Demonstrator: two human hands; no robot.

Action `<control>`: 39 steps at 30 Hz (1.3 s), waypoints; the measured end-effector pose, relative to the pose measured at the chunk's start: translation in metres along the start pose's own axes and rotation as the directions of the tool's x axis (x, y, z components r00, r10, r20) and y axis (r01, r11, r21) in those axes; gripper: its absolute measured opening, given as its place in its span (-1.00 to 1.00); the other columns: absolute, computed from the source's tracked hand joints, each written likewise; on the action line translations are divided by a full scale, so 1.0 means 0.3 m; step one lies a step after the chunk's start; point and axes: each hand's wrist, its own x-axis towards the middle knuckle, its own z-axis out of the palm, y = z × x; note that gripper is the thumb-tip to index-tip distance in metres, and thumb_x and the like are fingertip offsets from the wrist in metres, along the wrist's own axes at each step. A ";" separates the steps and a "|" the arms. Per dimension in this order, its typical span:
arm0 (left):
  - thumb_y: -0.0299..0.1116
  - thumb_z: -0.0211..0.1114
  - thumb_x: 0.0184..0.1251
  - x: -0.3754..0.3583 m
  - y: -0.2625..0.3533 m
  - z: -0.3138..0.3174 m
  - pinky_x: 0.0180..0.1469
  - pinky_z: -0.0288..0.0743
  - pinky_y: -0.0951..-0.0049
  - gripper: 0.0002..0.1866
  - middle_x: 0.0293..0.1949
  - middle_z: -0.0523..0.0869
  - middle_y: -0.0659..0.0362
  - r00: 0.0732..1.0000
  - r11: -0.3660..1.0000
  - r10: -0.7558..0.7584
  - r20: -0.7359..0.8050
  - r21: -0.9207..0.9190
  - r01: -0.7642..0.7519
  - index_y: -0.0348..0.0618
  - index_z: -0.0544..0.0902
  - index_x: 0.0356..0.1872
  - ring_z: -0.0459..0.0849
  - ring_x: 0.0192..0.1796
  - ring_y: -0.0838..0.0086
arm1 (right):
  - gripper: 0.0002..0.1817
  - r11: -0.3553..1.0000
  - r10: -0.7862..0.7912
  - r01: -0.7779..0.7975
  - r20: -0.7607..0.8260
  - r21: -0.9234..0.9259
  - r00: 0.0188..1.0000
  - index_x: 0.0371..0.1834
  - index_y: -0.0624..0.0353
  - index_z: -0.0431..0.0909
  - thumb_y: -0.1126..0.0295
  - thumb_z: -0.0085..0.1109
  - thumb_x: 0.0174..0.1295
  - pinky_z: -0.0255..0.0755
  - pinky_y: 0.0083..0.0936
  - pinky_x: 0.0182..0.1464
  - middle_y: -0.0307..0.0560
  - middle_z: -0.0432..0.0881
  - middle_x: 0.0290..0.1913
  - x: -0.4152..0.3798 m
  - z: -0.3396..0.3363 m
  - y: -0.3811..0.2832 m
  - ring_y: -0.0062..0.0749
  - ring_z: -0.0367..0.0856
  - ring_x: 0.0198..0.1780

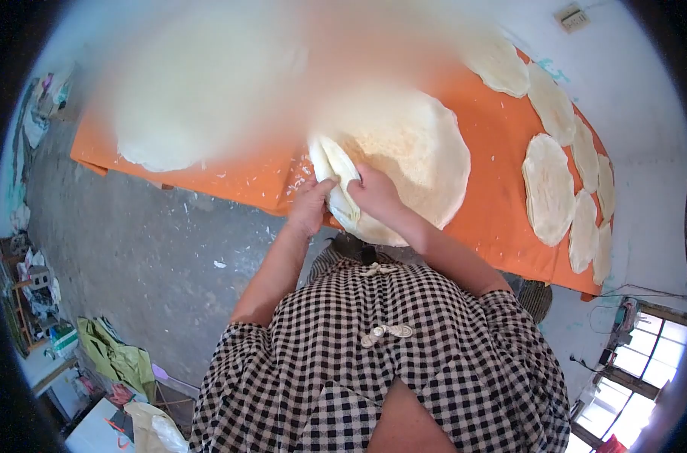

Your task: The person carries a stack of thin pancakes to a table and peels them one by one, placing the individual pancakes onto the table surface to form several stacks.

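Note:
Both my hands grip a pale, folded flatbread (337, 167), held upright over the near left edge of a large round flatbread (434, 158). My left hand (311, 204) is closed on its lower left side, thumb pressed against the fold. On the right, my right hand (375, 193) pinches its other side with the thumb up. Its lower end looks shiny and whitish. Tan, crumbly patches mark the surface of the round flatbread, which overlaps the table's front edge.
An orange cloth (494, 226) covers the table, with pale scraps scattered on it. A large whitish pile (162, 143) at the left is blurred by a smear on the lens. Stacks of oval flatbreads (549, 189) line the right end. Grey floor (162, 257) lies at the left.

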 end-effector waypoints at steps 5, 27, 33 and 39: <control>-0.43 0.10 0.13 -0.009 0.024 0.104 -0.13 0.44 0.40 -0.66 -0.20 0.58 0.05 0.983 0.966 0.124 -0.135 0.241 -0.089 -0.34 0.42 -0.05 0.56 -0.20 0.38 | -0.80 0.984 -0.124 0.114 -0.069 -0.135 0.990 -0.31 0.23 0.36 0.33 -0.06 0.10 0.36 -0.20 -0.26 0.16 0.52 -0.43 0.017 -0.010 -0.058 0.06 0.49 -0.33; -0.39 0.12 0.11 0.171 0.214 -0.457 -0.05 0.45 0.29 -0.57 -0.09 0.52 -0.02 0.996 0.987 0.037 -0.087 0.156 -0.023 -0.42 0.37 0.00 0.53 -0.09 0.27 | -0.84 0.719 0.600 -0.084 -0.554 0.690 0.577 -0.62 0.20 0.42 0.34 0.04 -0.04 0.19 -0.46 -0.74 -0.13 0.36 -0.71 -0.035 -1.173 0.781 -0.44 0.33 -0.73; -0.15 0.07 0.18 0.054 0.267 -0.360 0.03 0.40 0.17 -0.44 0.08 0.42 0.03 0.993 0.995 -0.068 0.092 0.084 0.060 -0.25 0.26 0.15 0.42 0.09 0.23 | -0.79 0.930 0.058 -0.301 -0.728 -0.208 0.683 -0.43 0.23 0.54 0.36 -0.06 0.02 0.41 -0.33 -0.22 0.01 0.59 -0.39 0.100 -0.626 0.745 -0.14 0.55 -0.29; 0.13 0.03 0.17 -0.028 0.208 -0.174 -0.20 0.50 0.23 -0.42 -0.06 0.51 0.18 0.977 0.982 -0.122 0.173 0.164 0.093 0.00 0.28 0.12 0.54 -0.11 0.39 | -0.45 0.920 -0.193 0.176 0.017 0.349 0.981 -0.08 0.21 0.40 0.13 0.24 -0.11 0.39 -0.45 -0.16 0.05 0.51 -0.24 0.058 -0.086 -0.067 -0.30 0.51 -0.22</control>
